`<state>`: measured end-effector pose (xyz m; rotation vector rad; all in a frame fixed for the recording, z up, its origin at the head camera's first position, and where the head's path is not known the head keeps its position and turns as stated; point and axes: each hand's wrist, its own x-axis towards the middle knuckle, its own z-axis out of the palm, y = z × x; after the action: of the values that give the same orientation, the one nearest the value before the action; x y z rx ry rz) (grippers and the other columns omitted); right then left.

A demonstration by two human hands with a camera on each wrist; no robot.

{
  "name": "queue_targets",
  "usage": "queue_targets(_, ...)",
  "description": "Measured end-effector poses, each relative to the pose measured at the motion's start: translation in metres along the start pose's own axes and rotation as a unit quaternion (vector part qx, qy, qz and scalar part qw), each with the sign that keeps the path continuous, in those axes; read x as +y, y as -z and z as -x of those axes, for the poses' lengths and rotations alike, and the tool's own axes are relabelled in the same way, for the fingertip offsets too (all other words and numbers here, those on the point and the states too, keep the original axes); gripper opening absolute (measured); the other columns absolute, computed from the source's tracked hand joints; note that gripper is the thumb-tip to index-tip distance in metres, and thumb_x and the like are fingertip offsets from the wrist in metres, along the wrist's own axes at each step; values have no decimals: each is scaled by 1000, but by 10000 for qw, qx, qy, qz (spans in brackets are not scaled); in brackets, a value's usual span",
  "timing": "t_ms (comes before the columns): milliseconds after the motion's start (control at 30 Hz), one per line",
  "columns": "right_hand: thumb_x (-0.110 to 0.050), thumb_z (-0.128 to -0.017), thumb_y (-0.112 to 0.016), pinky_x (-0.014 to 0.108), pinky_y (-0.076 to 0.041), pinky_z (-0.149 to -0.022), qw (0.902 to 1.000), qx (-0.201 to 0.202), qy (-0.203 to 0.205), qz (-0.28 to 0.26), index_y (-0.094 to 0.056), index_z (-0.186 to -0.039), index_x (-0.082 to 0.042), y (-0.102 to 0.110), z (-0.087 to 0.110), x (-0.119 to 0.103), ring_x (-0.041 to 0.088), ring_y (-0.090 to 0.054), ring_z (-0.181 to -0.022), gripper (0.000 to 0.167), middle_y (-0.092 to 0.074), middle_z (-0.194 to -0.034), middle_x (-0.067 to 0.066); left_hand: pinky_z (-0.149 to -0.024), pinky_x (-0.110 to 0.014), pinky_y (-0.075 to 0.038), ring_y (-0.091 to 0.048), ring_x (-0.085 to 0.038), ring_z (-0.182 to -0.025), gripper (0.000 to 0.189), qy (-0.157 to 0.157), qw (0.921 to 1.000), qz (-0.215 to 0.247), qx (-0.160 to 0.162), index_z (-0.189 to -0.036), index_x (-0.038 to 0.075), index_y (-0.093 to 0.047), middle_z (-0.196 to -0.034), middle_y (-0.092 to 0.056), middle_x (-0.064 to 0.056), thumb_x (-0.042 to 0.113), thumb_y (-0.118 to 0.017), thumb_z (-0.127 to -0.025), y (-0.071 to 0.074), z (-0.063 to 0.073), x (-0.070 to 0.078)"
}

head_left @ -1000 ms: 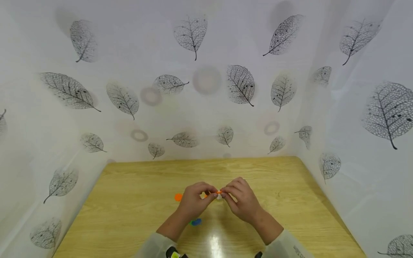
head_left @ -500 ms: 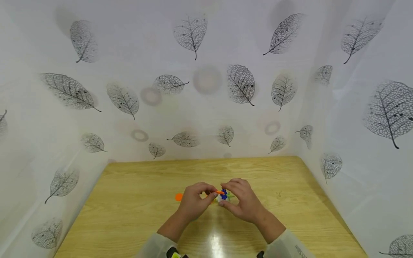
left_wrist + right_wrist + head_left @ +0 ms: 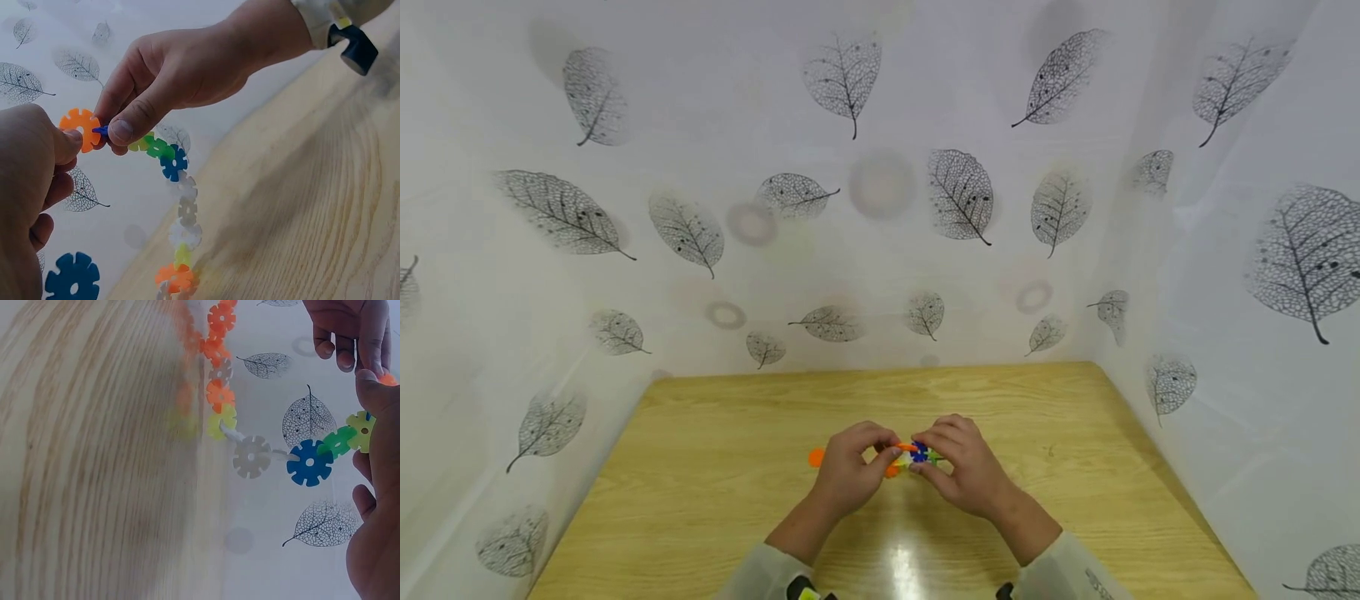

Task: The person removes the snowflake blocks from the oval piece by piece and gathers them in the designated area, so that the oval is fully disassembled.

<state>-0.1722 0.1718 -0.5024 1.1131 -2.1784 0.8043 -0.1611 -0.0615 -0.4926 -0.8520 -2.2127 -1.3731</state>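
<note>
Thumb and fingers of my left hand [image 3: 853, 462] pinch an orange notched snowflake disc [image 3: 81, 128]. Opposite it, my right hand [image 3: 964, 467] holds a blue notched disc [image 3: 919, 452] between thumb and fingers. The two discs meet edge to edge, the blue one seen edge-on in the left wrist view. From the right hand a chain of joined discs hangs: yellow [image 3: 360, 431], green [image 3: 337, 442], blue [image 3: 310, 462], grey [image 3: 252, 457], then yellow and orange ones [image 3: 220, 395]. The left hand's fingers partly cover the orange disc.
A wooden table [image 3: 715, 500] lies under the hands, with white leaf-printed sheeting [image 3: 880, 250] behind and at the sides. Another blue disc [image 3: 72, 278] shows below the left hand. An orange disc [image 3: 816, 457] shows left of it in the head view.
The right hand's thumb and fingers have spread wider, bringing the blue disc into sight against the orange one. Blue and green pieces beside the left forearm have gone from view there.
</note>
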Motion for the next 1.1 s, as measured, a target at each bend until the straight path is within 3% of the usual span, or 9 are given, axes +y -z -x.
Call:
queue_targets(167, -30, -89, -84, 48, -47, -91, 9999, 4, -113, 25, -75, -118, -11, 4, 6, 3, 19, -62, -102, 36, -74, -108, -4, -70, -29, -57, -62, -6, -80, 13, 15, 9993, -193, 335, -92, 16, -73, -91, -68, 11, 3, -78, -92, 15, -1, -3)
queue_targets(433, -27, -88, -85, 46, -46, -91, 9999, 137, -21, -80, -74, -120, -13, 7, 12, 9, 17, -61, -102, 36, -73, -108, -7, -69, -29, -54, -63, -6, -84, 9, 907, 9942, -375, 442, -97, 26, -75, -95, -69, 17, 18, -79, -94, 39, 4, -12)
queue_targets(533, -30, -90, -83, 46, -46, -90, 9999, 93, -39, -70, -74, -119, -13, 6, 12, 9, 17, -61, -101, 35, -72, -107, -7, -69, -28, -53, -64, -6, -83, 8, 1262, 9895, -430, 550, -99, 26, -77, -95, -71, 18, 20, -79, -94, 45, 11, -19)
queue_targets(733, -28, -88, -85, 48, -47, -92, 9999, 33, -125, -13, -74, -118, -12, 8, 13, 9, 19, -61, -103, 36, -73, -106, -6, -71, -29, -52, -65, -7, -84, 11, 1601, 9814, -729, 767, -101, 23, -79, -93, -72, 15, 16, -81, -92, 61, 26, -35)
queue_targets(933, -25, -86, -87, 50, -46, -93, 9998, -24, -204, 2, -74, -118, -12, 10, 10, 8, 20, -62, -104, 37, -73, -107, -4, -71, -28, -52, -65, -9, -85, 11, 2152, 9693, -919, 761, -104, 22, -81, -95, -73, 14, 16, -79, -94, 79, 37, -51)
queue_targets(1100, -25, -86, -87, 49, -46, -93, 9998, -24, -196, -40, -74, -119, -12, 8, 10, 8, 19, -62, -104, 38, -73, -108, -5, -70, -28, -54, -65, -11, -85, 12, 2445, 9578, -1334, 711, -105, 18, -83, -93, -74, 9, 16, -78, -95, 91, 47, -62)
